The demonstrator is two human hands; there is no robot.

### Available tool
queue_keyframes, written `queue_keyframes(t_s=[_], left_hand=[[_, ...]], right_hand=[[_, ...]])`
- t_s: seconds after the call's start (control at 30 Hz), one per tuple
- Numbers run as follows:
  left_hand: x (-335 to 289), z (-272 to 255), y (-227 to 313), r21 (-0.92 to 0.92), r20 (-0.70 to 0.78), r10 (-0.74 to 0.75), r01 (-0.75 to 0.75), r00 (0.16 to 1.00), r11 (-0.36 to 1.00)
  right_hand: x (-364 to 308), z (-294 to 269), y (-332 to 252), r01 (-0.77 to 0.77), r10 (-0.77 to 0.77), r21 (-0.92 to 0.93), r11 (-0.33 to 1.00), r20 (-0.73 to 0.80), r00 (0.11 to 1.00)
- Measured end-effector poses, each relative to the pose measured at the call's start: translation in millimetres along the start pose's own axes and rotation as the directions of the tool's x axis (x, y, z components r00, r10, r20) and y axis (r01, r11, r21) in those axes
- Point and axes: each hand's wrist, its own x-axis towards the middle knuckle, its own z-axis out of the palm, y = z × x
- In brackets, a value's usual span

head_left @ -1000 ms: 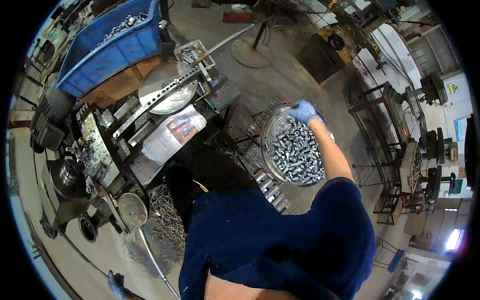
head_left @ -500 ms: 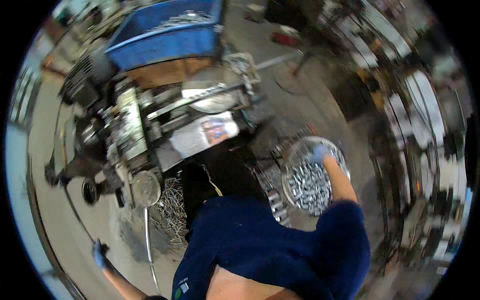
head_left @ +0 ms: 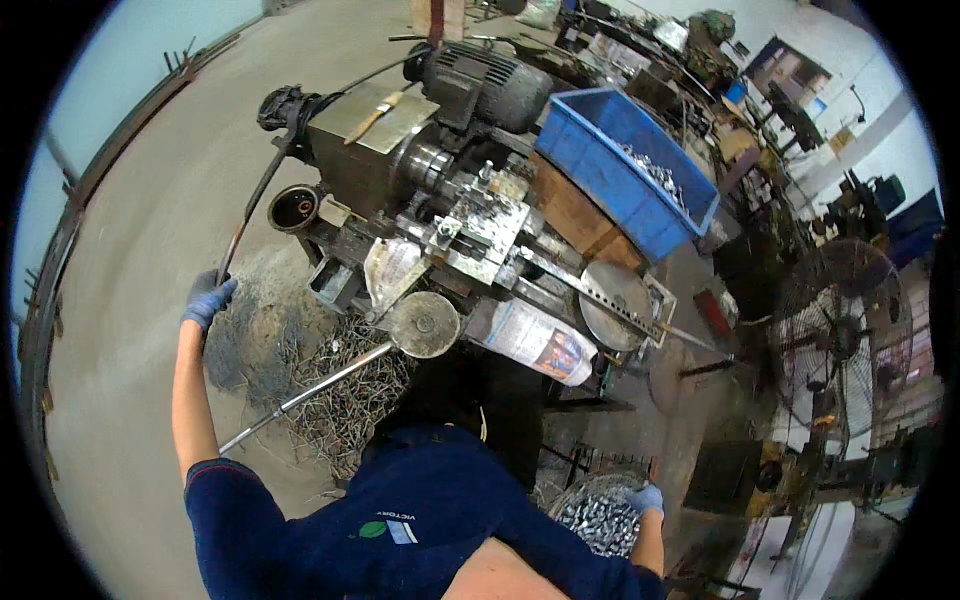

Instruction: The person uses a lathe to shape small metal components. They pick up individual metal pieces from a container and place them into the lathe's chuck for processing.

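My left hand (head_left: 208, 298), in a bluish glove, is wrapped round the lower end of a long dark lever (head_left: 262, 190) that runs up to the lathe-like machine (head_left: 490, 235). Far off to the right and lower down, my gloved right hand (head_left: 646, 498) is at a round basket (head_left: 570, 488) heaped with small shiny metal cylinders (head_left: 600, 522). Its fingers are at the pile's edge, too small and partly hidden to show whether they grip a piece. A round plate on a metal rod (head_left: 425, 324) stands between my left arm and the machine.
A blue bin (head_left: 625, 170) with metal parts stands behind the machine. Thin metal shavings (head_left: 350, 395) lie heaped on the floor near my legs. A brush (head_left: 375, 116) rests on the machine's top. To the right stands a large caged fan (head_left: 840, 330).
The view has swung to the left, bringing more of the machine and the left wall in. My left hand stays on the lever; my right hand has shifted from within the basket toward its right edge.
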Motion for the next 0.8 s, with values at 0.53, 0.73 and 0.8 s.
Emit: queue_keyframes(t_s=[0.53, 0.73, 0.8], left_hand=[[-96, 230, 317, -0.654, 0.581, 0.591, -0.112, 0.560, 0.748], [-117, 241, 297, -0.816, 0.574, 0.536, 0.378, 0.619, 0.438], [-114, 231, 292, -0.799, 0.529, 0.498, 0.206, 0.687, 0.565]], right_hand=[[-141, -193, -408, 0.960, -0.736, 0.220, -0.171, -0.676, 0.023], [-160, -187, -445, 0.952, -0.709, 0.124, -0.280, -0.695, -0.118], [-175, -181, -450, 0.948, -0.740, 0.166, -0.272, -0.666, -0.096]])
